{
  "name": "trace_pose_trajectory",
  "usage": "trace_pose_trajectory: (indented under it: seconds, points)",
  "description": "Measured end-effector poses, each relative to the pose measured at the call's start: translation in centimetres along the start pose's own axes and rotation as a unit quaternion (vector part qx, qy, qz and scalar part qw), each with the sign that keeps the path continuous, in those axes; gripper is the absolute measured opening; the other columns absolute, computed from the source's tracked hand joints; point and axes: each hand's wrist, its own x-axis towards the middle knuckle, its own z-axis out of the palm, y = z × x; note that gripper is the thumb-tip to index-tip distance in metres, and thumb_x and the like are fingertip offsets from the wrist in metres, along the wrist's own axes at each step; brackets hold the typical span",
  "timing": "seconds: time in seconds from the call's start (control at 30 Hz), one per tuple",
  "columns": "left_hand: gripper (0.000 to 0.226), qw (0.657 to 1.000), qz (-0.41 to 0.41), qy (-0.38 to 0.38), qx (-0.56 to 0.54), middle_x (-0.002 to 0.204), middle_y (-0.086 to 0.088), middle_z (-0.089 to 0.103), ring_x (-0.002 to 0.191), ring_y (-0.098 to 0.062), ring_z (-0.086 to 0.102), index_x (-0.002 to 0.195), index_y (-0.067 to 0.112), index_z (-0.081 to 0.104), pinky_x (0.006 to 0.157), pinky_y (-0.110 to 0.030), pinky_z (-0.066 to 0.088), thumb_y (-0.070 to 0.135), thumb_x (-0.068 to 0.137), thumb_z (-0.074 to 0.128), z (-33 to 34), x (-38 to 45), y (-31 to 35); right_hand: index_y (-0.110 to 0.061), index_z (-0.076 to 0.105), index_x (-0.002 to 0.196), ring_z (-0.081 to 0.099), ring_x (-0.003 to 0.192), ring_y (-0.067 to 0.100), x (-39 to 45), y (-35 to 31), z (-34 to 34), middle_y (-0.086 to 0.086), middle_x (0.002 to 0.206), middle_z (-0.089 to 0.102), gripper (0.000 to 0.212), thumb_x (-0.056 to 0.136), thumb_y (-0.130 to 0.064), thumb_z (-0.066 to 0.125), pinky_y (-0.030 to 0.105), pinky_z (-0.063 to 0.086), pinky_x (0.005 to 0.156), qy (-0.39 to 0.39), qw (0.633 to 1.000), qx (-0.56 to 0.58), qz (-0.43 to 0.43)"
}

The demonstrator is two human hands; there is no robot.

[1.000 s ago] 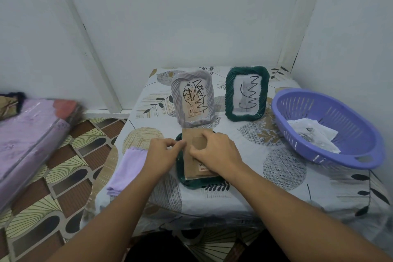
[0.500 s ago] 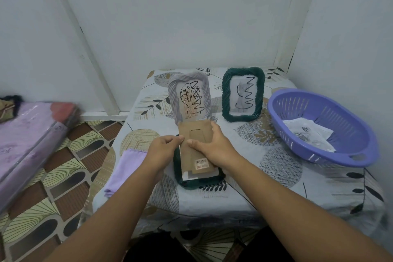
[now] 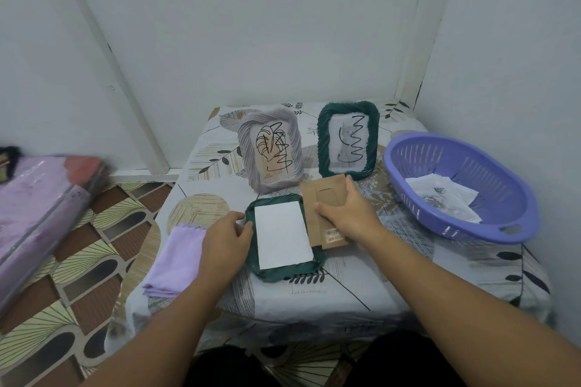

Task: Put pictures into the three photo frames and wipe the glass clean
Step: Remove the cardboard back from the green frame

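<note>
The right hand (image 3: 349, 214) lies on the brown cardboard backing board (image 3: 325, 198), thumb on its left part and fingers curled over its far right edge, grasping it; the board rests flat on the surface (image 3: 393, 267), touching the right side of the face-down green frame (image 3: 281, 270). The left hand (image 3: 226, 240) grips the left rim of that frame, fingers bent round the edge. The frame lies near the middle of the front edge of the surface with its back open, and a white sheet (image 3: 283, 234) lies inside it, blank side up, slightly askew.

Just left of the left hand, at the front left corner, a folded lilac cloth (image 3: 176, 261) hangs partly over the edge. Behind the open frame, a grey frame (image 3: 270, 151) stands upright and leans back a little, with a line drawing of a leaf scribbled over in black. To its right, toward the back edge, a second green frame (image 3: 347, 141) stands upright with a pale picture and a black zigzag. At the right edge sits a purple basket (image 3: 503, 223) with white papers (image 3: 446, 198) and small metal pieces in it. A patterned cloth covers the surface. On the floor at far left lies a pink wrapped bundle (image 3: 34, 204).
</note>
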Motion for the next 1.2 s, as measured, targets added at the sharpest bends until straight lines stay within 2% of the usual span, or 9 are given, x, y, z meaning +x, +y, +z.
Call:
trace_pose_trajectory:
  seconds: [0.1, 0.17, 0.23, 0.33, 0.57, 0.73, 0.87, 0.97, 1.2]
  points:
    - [0.018, 0.999, 0.001, 0.034, -0.027, 0.071, 0.006, 0.066, 0.071, -0.01, 0.06, 0.109, 0.015, 0.07, 0.065, -0.03, 0.041, 0.022, 0.096, 0.06, 0.4, -0.5, -0.1, -0.04, 0.011, 0.157, 0.058, 0.119, 0.023, 0.1, 0.7, -0.5, -0.017, 0.12, 0.066, 0.107, 0.07, -0.062, 0.068, 0.055, 0.036, 0.108, 0.014, 0.997, -0.069, 0.03]
    - [0.014, 0.998, 0.002, 0.044, -0.041, 0.071, 0.004, 0.067, 0.071, -0.014, 0.061, 0.102, 0.015, 0.071, 0.065, -0.032, 0.042, 0.02, 0.095, 0.06, 0.4, -0.8, 0.0, -0.045, 0.035, 0.135, 0.061, 0.108, 0.024, 0.3, 1.1, -0.7, -0.021, 0.104, 0.068, 0.075, 0.069, -0.061, 0.068, 0.055, 0.035, 0.104, 0.013, 0.995, -0.096, 0.033]
    - [0.011, 0.997, 0.004, 0.052, -0.049, 0.07, 0.002, 0.067, 0.07, -0.016, 0.061, 0.098, 0.014, 0.071, 0.066, -0.035, 0.045, 0.019, 0.095, 0.061, 0.4, -0.9, 0.1, -0.046, 0.039, 0.121, 0.065, 0.099, 0.023, 0.8, 1.7, -0.7, -0.019, 0.095, 0.069, 0.072, 0.057, -0.068, 0.065, 0.055, 0.04, 0.1, 0.004, 0.995, -0.091, 0.036]
    - [0.012, 0.997, 0.009, 0.062, -0.052, 0.068, 0.002, 0.066, 0.069, -0.019, 0.062, 0.092, 0.011, 0.07, 0.066, -0.036, 0.047, 0.017, 0.095, 0.06, 0.4, -0.9, -0.2, -0.043, 0.036, 0.136, 0.065, 0.102, 0.023, 1.4, 2.7, -0.4, -0.016, 0.102, 0.07, 0.094, 0.05, -0.074, 0.059, 0.052, 0.04, 0.1, -0.004, 0.992, -0.119, 0.044]
    - [0.014, 0.997, 0.019, 0.067, -0.038, 0.079, 0.001, 0.07, 0.074, -0.019, 0.062, 0.096, 0.012, 0.073, 0.069, -0.034, 0.048, 0.017, 0.095, 0.061, 0.7, -0.6, -0.7, -0.039, 0.04, 0.141, 0.036, 0.134, 0.036, 0.8, 2.5, -0.6, 0.011, 0.14, 0.041, 0.081, 0.069, -0.069, 0.064, 0.049, 0.028, 0.109, 0.018, 0.973, -0.223, 0.057]
    - [0.014, 0.997, 0.014, 0.068, -0.045, 0.076, 0.001, 0.068, 0.073, -0.02, 0.061, 0.095, 0.009, 0.072, 0.07, -0.037, 0.05, 0.017, 0.094, 0.061, 0.7, -0.6, -0.7, -0.034, 0.043, 0.134, 0.03, 0.133, 0.037, 0.3, 2.2, -0.5, 0.012, 0.139, 0.03, 0.07, 0.076, -0.067, 0.065, 0.049, 0.027, 0.112, 0.038, 0.97, -0.237, 0.04]
    - [0.011, 0.996, 0.005, 0.072, -0.059, 0.072, 0.004, 0.065, 0.069, -0.012, 0.059, 0.097, 0.013, 0.071, 0.067, -0.034, 0.047, 0.019, 0.094, 0.062, 0.6, -0.6, -0.6, -0.037, 0.049, 0.13, 0.035, 0.128, 0.026, -0.7, 1.0, 0.3, 0.001, 0.13, 0.038, 0.046, 0.09, -0.057, 0.06, 0.043, 0.028, 0.106, 0.085, 0.976, -0.189, -0.062]
    - [0.012, 0.995, 0.014, 0.076, -0.059, 0.073, 0.007, 0.063, 0.073, -0.01, 0.058, 0.102, 0.019, 0.07, 0.068, -0.033, 0.044, 0.024, 0.092, 0.067, 0.6, -0.5, -0.7, -0.039, 0.064, 0.106, 0.046, 0.116, 0.019, -1.3, -0.3, 1.5, -0.008, 0.11, 0.053, 0.023, 0.091, -0.057, 0.061, 0.039, 0.03, 0.099, 0.046, 0.976, -0.173, -0.124]
    - [0.01, 0.996, 0.043, 0.073, -0.035, 0.082, 0.005, 0.06, 0.078, -0.004, 0.054, 0.09, 0.024, 0.073, 0.072, -0.028, 0.043, 0.034, 0.086, 0.075, 1.0, -0.4, -1.4, -0.034, 0.067, 0.084, 0.055, 0.109, 0.015, -1.2, -0.8, 4.1, -0.013, 0.106, 0.06, 0.027, 0.081, -0.061, 0.067, 0.046, 0.04, 0.096, 0.009, 0.959, -0.247, -0.135]
